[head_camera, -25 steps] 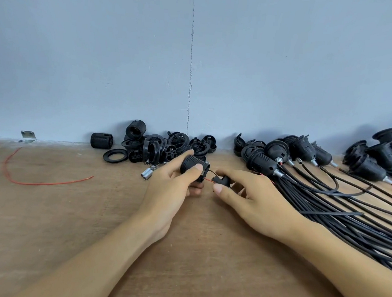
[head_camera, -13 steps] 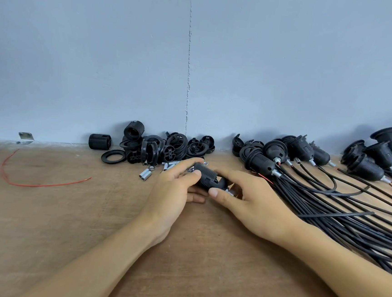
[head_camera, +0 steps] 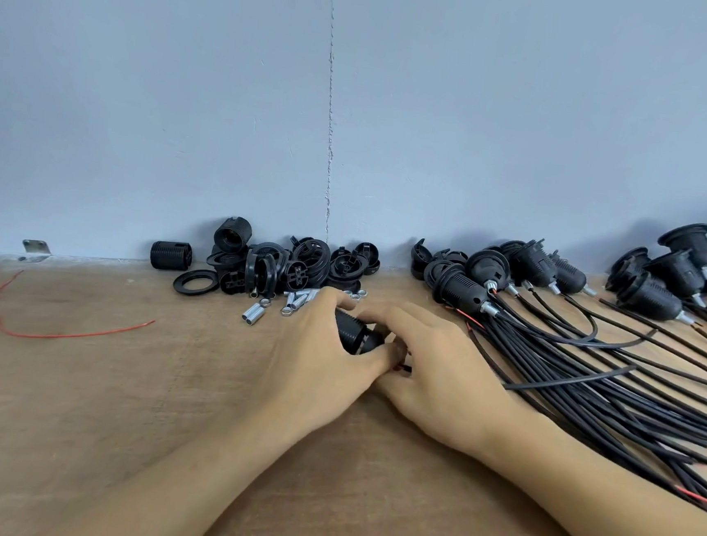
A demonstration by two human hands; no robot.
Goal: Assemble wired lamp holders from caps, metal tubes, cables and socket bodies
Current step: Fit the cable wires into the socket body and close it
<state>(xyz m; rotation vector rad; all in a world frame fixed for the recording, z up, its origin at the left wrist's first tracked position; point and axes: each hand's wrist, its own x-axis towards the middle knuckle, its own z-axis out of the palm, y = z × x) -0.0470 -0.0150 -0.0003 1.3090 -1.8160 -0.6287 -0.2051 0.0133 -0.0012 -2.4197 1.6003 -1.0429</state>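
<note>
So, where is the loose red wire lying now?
In the head view, the loose red wire lies on the wooden table at far left, in front of the metal bracket at the wall, apart from the pile of black parts.

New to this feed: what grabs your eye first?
Two hands meet mid-bench, left hand and right hand gripping one black socket body. To the right fans a bundle of wired lamp holders, cables trailing toward the camera. Against the wall sits a pile of black caps with metal tubes in front; a loose red wire lies far left.
</note>
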